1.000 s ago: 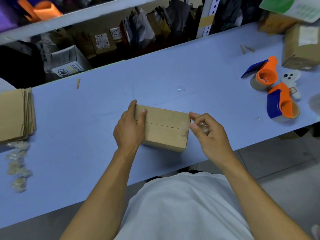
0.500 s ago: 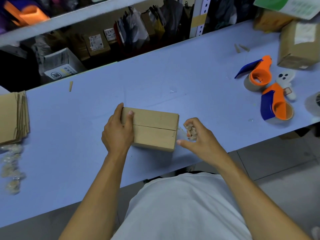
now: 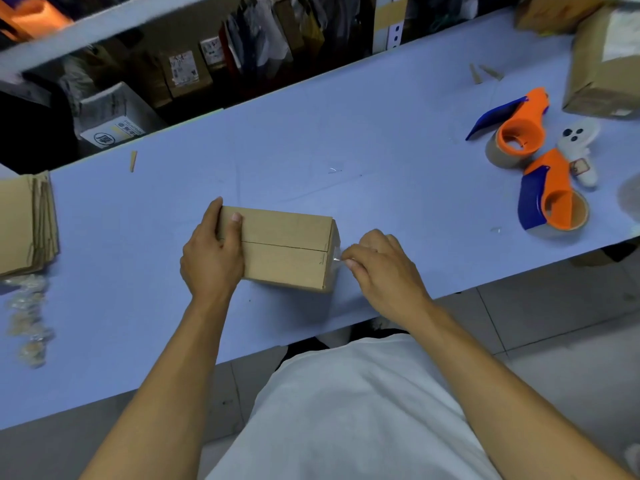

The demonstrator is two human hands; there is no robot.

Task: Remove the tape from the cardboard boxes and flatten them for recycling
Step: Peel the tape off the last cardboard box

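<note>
Now the small cardboard box (image 3: 284,249) lies on the blue table (image 3: 346,140), near the table's edge at 6 o'clock, with its two top flaps closed and the seam running from 9 o'clock to 3 o'clock. My left hand (image 3: 211,258) grips the box end at 9 o'clock: the thumb lies on the top flap, the other fingers are curled around the end, and the palm rests against the box. My right hand (image 3: 381,268) is at the box end at 3 o'clock, and its fingertips are pressed together, pinching a bit of clear tape (image 3: 335,256) that sticks to this end. At 9 o'clock of the box, at the table's border, a stack of flattened cardboard (image 3: 24,223) lies, and just below it, toward 7 o'clock, crumpled clear tape pieces (image 3: 27,320) are scattered. At 2 o'clock, well apart from the box, two orange and blue tape dispensers (image 3: 519,133) stand close together, with a small white ghost figure (image 3: 580,147) just beside them. At the far 2 o'clock corner a taped brown parcel (image 3: 606,64) sits.
</note>
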